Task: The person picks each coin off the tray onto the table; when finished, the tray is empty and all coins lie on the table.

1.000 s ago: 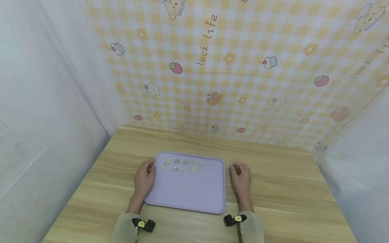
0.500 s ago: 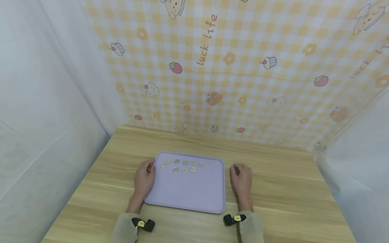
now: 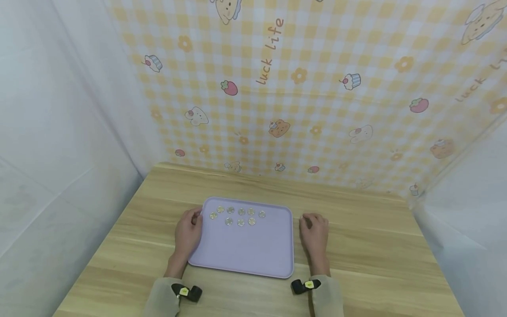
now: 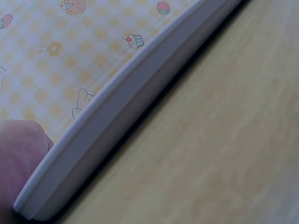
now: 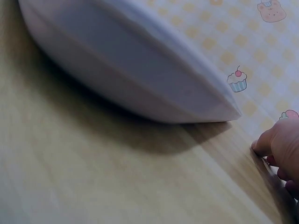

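Note:
A pale purple rectangular tray [image 3: 245,246] lies flat on the wooden table in the head view. Several small round shiny coins [image 3: 241,211] lie in two rough rows on its far left part. My left hand [image 3: 188,232] rests against the tray's left edge, its fingers loosely curled; whether a fingertip goes under the rim is hidden. In the left wrist view, part of that hand [image 4: 21,154] shows behind the tray's side wall [image 4: 117,112]. To the right of the tray, apart from it, my right hand [image 3: 314,234] rests on the table with loosely curled fingers, holding nothing visible.
The wood-grain table [image 3: 368,255] extends on both sides of the tray. A yellow checked cloth [image 3: 253,110] with cartoon prints hangs behind its far edge. White sheets [image 3: 59,132] close off the left and right sides. Small black wrist cameras [image 3: 188,293] sit at both sleeves.
My right hand has shifted very slightly to the right. The left hand, the tray and the coins have stayed in place.

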A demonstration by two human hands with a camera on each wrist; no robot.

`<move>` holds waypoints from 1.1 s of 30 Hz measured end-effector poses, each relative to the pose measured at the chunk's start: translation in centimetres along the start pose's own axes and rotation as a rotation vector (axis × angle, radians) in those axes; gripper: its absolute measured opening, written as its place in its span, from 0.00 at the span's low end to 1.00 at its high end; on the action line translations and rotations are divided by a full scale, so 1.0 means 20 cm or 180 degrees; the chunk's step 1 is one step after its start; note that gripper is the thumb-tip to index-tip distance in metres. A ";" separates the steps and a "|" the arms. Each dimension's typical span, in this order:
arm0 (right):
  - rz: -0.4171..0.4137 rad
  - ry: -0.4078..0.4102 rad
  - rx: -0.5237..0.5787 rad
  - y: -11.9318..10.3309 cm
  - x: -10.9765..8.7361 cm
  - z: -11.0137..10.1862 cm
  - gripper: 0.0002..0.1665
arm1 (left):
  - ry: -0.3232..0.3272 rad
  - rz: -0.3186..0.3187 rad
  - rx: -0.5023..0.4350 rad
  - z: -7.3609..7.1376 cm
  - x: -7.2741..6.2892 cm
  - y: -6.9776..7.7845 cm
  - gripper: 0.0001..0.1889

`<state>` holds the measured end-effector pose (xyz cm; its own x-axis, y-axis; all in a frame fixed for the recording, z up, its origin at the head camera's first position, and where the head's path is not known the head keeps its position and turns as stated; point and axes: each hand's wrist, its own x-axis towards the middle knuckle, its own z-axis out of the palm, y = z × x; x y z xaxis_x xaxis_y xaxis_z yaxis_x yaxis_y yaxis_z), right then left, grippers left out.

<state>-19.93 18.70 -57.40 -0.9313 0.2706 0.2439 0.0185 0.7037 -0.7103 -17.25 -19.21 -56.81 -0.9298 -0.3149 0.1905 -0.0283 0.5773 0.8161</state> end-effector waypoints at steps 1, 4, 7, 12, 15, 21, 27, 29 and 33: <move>-0.0005 0.0003 0.0003 0.00 0.00 0.00 0.13 | -0.0002 -0.0005 0.0002 0.00 0.00 0.00 0.14; -0.0010 -0.0002 0.0021 -0.01 0.00 0.00 0.13 | -0.0010 -0.0012 0.0006 -0.01 0.00 0.00 0.14; -0.0003 -0.0026 0.0057 -0.01 -0.01 0.00 0.13 | -0.0017 -0.0016 0.0013 -0.01 -0.01 0.01 0.14; 0.0020 -0.0018 0.0130 -0.01 -0.01 0.00 0.14 | -0.0009 -0.0006 0.0009 -0.02 -0.01 0.01 0.14; 0.0000 0.0040 0.0181 -0.01 -0.01 0.01 0.15 | 0.0000 0.0001 0.0008 -0.02 -0.01 0.01 0.14; 0.0002 0.0145 0.0367 0.01 0.00 0.01 0.17 | 0.0026 0.0022 -0.0006 -0.01 0.00 0.00 0.14; -0.0072 0.0312 0.0441 0.01 0.00 0.01 0.16 | 0.0031 0.0008 -0.0030 0.00 0.00 0.00 0.14; -0.0114 0.0363 0.0471 0.00 0.00 0.00 0.15 | 0.0023 0.0001 -0.0030 0.00 0.00 0.00 0.14; -0.0173 0.0432 0.0538 0.00 -0.01 0.01 0.14 | 0.0011 0.0001 -0.0050 0.00 -0.01 0.00 0.15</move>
<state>-19.86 18.49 -57.52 -0.8714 0.3293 0.3635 -0.1024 0.6026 -0.7914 -17.09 -19.20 -56.81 -0.9286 -0.3173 0.1924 -0.0224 0.5654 0.8245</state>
